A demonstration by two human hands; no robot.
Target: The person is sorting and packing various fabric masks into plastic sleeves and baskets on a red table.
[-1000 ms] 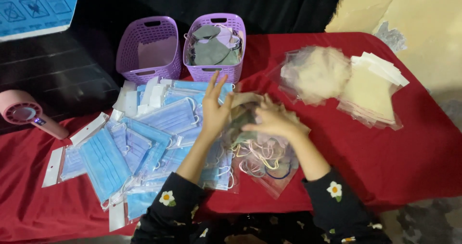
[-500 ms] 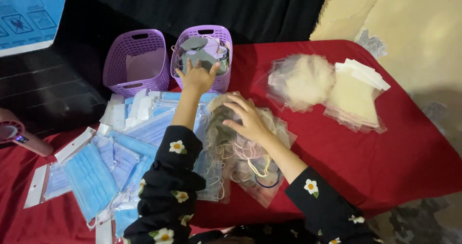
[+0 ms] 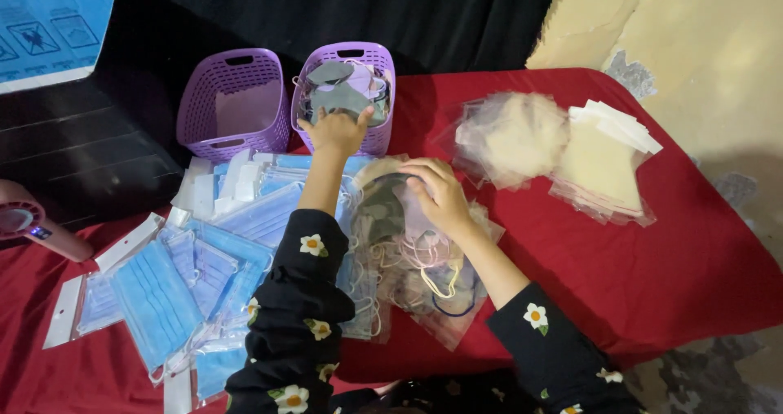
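Observation:
My left hand (image 3: 335, 130) reaches into the right purple basket (image 3: 377, 57) and grips a grey mask (image 3: 341, 97) lying on top of the masks inside. My right hand (image 3: 436, 191) rests palm down on a pile of bagged masks (image 3: 408, 259) with coloured ear loops, on the red tablecloth (image 3: 652, 275) in front of me. Both arms wear black sleeves with white flowers.
An empty purple basket (image 3: 236, 96) stands left of the filled one. Bagged blue surgical masks (image 3: 188, 275) spread over the left of the table. Cream and beige bagged masks (image 3: 555, 149) lie at the right. A pink hand-held device (image 3: 33, 222) sits at the far left edge.
My left hand went from above the blue masks forward to the right basket and now grips the grey mask there. My right hand stayed on the bagged pile.

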